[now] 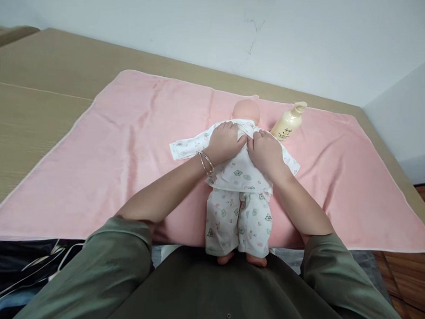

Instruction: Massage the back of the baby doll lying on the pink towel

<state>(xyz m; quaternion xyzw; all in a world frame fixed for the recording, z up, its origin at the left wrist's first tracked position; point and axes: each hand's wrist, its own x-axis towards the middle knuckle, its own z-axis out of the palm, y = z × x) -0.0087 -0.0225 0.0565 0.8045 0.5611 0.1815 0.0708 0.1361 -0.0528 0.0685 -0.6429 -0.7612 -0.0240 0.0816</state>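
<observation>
A baby doll [247, 109] lies on a pink blanket [104, 151], its head away from me and its feet at the near edge. It wears white printed trousers [222, 220] and a white printed shirt [240, 174] with the sleeves spread out. My left hand [227, 140] is closed on the shirt's upper part, left of centre. Just right of it, my right hand [265, 149] pinches the shirt near the neck. Both thumbs almost meet at the middle of the chest. The doll's face cannot be made out.
A pale yellow pump bottle [286, 125] lies on the blanket, right of the doll's head. The wooden table [44, 79] shows around the blanket. A white wall [168, 27] rises behind it.
</observation>
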